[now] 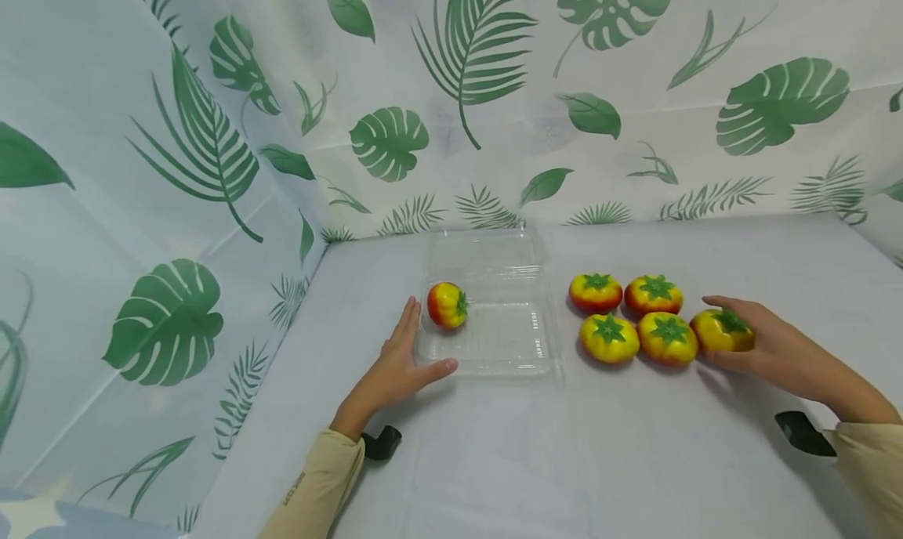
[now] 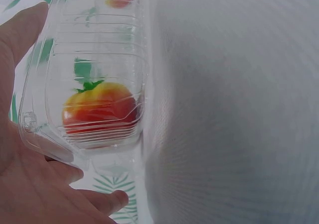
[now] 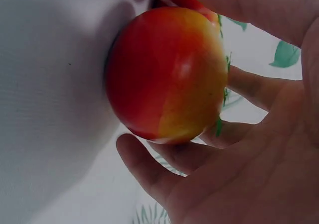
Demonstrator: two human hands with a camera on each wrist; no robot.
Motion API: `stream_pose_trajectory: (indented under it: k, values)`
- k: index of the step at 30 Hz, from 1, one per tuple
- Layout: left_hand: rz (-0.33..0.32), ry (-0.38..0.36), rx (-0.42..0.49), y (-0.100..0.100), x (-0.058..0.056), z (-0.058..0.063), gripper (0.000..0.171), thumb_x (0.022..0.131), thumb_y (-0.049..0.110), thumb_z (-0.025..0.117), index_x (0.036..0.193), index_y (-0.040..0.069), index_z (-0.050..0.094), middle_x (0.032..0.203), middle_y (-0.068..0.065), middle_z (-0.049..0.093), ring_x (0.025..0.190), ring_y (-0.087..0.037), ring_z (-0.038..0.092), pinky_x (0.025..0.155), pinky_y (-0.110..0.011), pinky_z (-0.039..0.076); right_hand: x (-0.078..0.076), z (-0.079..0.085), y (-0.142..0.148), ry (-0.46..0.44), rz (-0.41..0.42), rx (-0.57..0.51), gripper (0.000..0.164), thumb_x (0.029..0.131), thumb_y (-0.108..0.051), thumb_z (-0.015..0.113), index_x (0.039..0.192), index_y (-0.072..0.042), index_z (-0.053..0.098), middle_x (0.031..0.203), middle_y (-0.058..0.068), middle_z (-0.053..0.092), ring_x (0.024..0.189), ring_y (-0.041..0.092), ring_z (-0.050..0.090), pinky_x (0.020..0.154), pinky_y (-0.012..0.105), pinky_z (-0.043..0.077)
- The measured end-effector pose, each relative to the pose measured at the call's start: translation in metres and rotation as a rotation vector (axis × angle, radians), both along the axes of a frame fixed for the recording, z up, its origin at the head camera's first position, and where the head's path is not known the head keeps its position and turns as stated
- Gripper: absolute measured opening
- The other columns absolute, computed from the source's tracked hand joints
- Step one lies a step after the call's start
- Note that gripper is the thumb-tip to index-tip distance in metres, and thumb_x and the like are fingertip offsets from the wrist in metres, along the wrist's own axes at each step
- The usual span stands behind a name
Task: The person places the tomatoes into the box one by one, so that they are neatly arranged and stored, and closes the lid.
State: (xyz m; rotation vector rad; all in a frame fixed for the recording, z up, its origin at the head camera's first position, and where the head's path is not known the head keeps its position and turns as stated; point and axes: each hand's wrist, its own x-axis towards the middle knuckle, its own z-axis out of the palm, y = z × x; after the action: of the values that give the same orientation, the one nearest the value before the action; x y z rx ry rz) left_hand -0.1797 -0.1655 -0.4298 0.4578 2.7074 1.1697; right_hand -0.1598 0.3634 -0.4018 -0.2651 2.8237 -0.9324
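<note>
A clear plastic clamshell box (image 1: 494,351) lies with its lid (image 1: 487,249) folded back. One red-and-yellow toy tomato (image 1: 447,305) sits tipped on its side in the box's left part. My left hand (image 1: 395,374) is at the box's left front corner, its thumb and fingers spread along the outside. On the right, my right hand (image 1: 769,347) reaches around another toy tomato (image 3: 167,74), with the thumb on its near side and the loosely extended fingers beyond it. In the right wrist view, a gap shows between palm and tomato.
Left of the right hand, several more toy tomatoes (image 1: 666,339) stand in two rows, green leafy tops up. A white cloth (image 1: 494,461) covers the table. Leaf-printed curtains (image 1: 494,132) rise behind and at the left.
</note>
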Motion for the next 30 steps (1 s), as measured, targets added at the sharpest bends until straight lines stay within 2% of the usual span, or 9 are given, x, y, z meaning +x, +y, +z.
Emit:
stream_pose_trajectory:
  k: [12,18,23,28,30]
  values:
    - [0.002,-0.002,-0.002,-0.001,-0.002,-0.002,0.123,0.092,0.065,0.074,0.173,0.009,-0.001,0.179,-0.001,-0.01,0.164,-0.029,0.003,0.123,-0.072,0.005,-0.001,-0.002,0.003,0.023,-0.031,0.099,0.081,0.1,-0.029,0.079,0.152,0.015,0.035,0.144,0.046,0.038,0.121,0.062,0.041,0.098,0.083,0.037]
    - [0.006,-0.005,-0.008,-0.001,-0.003,-0.003,0.12,0.093,0.061,0.074,0.173,0.008,0.001,0.179,-0.002,-0.009,0.164,-0.028,0.002,0.124,-0.072,0.005,0.0,0.009,0.01,0.006,-0.098,0.113,0.082,0.105,-0.032,0.072,0.152,0.017,0.028,0.141,0.049,0.032,0.117,0.064,0.038,0.096,0.084,0.04]
    - [0.011,-0.003,-0.011,-0.001,-0.003,-0.003,0.119,0.093,0.06,0.075,0.172,0.008,0.002,0.179,-0.003,-0.007,0.164,-0.028,0.003,0.124,-0.071,0.005,0.003,0.019,0.012,0.037,-0.161,0.091,0.082,0.106,-0.032,0.07,0.152,0.017,0.023,0.139,0.049,0.03,0.111,0.062,0.039,0.088,0.077,0.049]
    - [0.014,-0.004,-0.013,0.0,-0.003,-0.003,0.119,0.093,0.059,0.075,0.173,0.008,0.002,0.179,-0.002,-0.007,0.164,-0.029,0.003,0.124,-0.071,0.006,0.002,0.028,0.006,0.076,-0.18,0.085,0.082,0.106,-0.032,0.069,0.154,0.016,0.022,0.138,0.047,0.033,0.108,0.06,0.041,0.083,0.07,0.054]
    - [0.015,-0.002,-0.017,0.0,-0.003,-0.003,0.12,0.093,0.06,0.075,0.173,0.008,0.002,0.18,-0.003,-0.007,0.164,-0.03,0.003,0.124,-0.071,0.006,0.002,0.031,0.004,0.078,-0.176,0.085,0.083,0.107,-0.033,0.069,0.155,0.015,0.021,0.138,0.047,0.033,0.108,0.061,0.041,0.084,0.072,0.053]
